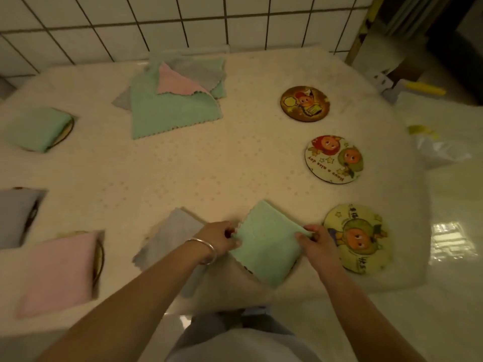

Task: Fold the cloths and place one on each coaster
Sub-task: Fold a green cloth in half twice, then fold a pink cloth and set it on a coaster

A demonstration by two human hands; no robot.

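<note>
While the cream table [183, 173] takes up most of the view, a loose pile of cloths [177, 100] in green, pink and grey lies at its far side by the tiled wall [130, 22]. A folded pink cloth [57, 270] covers a coaster at the near left, with a folded grey cloth [15, 218] just beyond it and a folded green one [36, 129] further back, each on its own coaster. An unfolded grey cloth [167, 236] lies flat beside the left wrist. At the near edge sits the folded green cloth [264, 244], held from both sides. The left hand [219, 239] curls its fingers round the cloth's left edge, thumb on top. The right hand [313, 241] pinches the right corner between thumb and bent fingers. Just right of that hand lies a yellow-green coaster [363, 239], bare, almost touching the cloth. Two more bare coasters, a white one [333, 159] and a brown one [304, 103], lie beyond it. A silver bangle [209, 252] circles the left wrist.
</note>
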